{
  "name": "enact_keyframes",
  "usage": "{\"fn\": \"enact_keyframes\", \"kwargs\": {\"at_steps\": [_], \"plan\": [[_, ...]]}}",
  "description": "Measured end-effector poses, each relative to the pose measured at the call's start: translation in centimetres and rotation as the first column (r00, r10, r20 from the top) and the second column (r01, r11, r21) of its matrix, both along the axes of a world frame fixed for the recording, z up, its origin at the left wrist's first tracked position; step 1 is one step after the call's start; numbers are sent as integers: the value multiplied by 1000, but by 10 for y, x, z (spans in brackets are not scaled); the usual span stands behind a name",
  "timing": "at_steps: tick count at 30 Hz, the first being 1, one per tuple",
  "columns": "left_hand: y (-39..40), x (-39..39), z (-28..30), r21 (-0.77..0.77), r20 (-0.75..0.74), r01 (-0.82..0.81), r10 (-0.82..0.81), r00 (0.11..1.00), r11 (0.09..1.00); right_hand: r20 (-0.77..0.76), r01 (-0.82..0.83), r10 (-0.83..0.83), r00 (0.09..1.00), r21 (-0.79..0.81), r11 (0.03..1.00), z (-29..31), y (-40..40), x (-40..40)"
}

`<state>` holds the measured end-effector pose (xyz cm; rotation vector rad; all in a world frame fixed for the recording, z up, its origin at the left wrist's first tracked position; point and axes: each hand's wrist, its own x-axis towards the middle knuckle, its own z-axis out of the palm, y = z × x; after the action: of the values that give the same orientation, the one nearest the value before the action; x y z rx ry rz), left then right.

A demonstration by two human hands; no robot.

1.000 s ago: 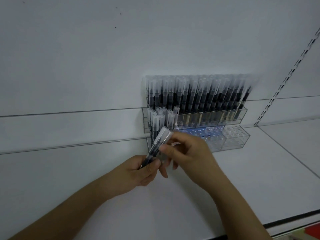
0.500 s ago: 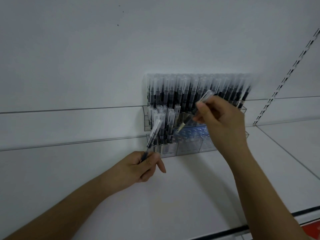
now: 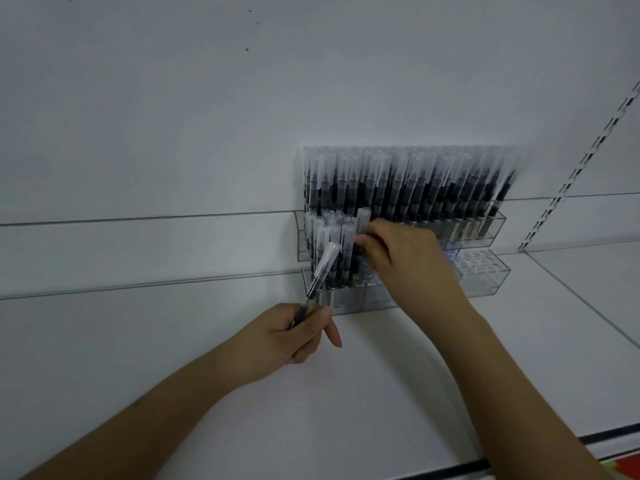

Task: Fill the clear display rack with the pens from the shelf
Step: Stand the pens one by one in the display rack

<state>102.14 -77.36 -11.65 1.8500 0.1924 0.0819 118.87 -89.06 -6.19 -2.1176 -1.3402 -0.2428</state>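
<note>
Clear display rack (image 3: 485, 271) sits on the white shelf (image 3: 381, 375), back against the wall panel (image 3: 207, 98), at about 1 o'clock from frame centre. Rack is transparent acrylic, two tiers: upper tier (image 3: 491, 226) packed full with upright pens (image 3: 408, 181), black barrels with frosted clear caps, caps up. Lower tier's left end holds a small cluster of the same pens (image 3: 329, 244); its right end shows bare round holes (image 3: 481, 263).

Right hand (image 3: 405, 261) reaches in over the lower tier, fingers curled, pinching one upright pen (image 3: 363, 223) at its barrel just below the clear cap; this pen stands at the right edge of the cluster, at 11 o'clock from the hand. Pen's lower end is hidden behind the hand, so can't tell if it is seated in a hole.

Left hand (image 3: 298, 334) is in front of the rack's left corner, at 7 o'clock from the cluster, thumb and fingers pinching the bottom end of a tilted pen (image 3: 320, 271), cap pointing to 1 o'clock, overlapping the cluster in view. Index finger sticks out to 4 o'clock.

Slotted metal upright (image 3: 568, 181) runs along the wall at 3 o'clock.
</note>
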Motion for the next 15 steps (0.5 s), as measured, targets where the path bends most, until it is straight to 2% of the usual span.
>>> {"fn": "enact_keyframes", "kwargs": {"at_steps": [2, 6, 8, 9, 10, 12, 13, 15], "plan": [[0, 0, 0, 16, 1, -7, 7, 1000, 1000, -4, 18, -19, 1000, -69, 997, -3, 3, 0], [-1, -2, 1, 24, 1, -17, 17, 1000, 1000, 7, 78, -78, 997, -104, 992, -9, -7, 0], [-2, -2, 2, 25, 2, -17, 17, 1000, 1000, -49, 146, -143, 988, 54, 988, -8, -23, -8], [-3, -2, 2, 26, 4, -19, 19, 1000, 999, -129, 160, -142, 981, 144, 977, -8, -30, -16], [-4, -2, 1, 24, 5, -23, 23, 1000, 999, -250, 147, -94, 964, 199, 969, -6, -34, -26], [-8, -2, 0, 22, 4, -34, 34, 999, 999, -495, 47, 79, 865, 237, 970, -6, -33, -48], [-10, -2, -1, 31, 3, -41, 41, 999, 999, -542, -8, 140, 829, 237, 971, -8, -29, -55], [-13, -2, -2, 86, -4, -62, 62, 998, 994, -531, -88, 206, 822, 239, 967, -13, -22, -64]]}}
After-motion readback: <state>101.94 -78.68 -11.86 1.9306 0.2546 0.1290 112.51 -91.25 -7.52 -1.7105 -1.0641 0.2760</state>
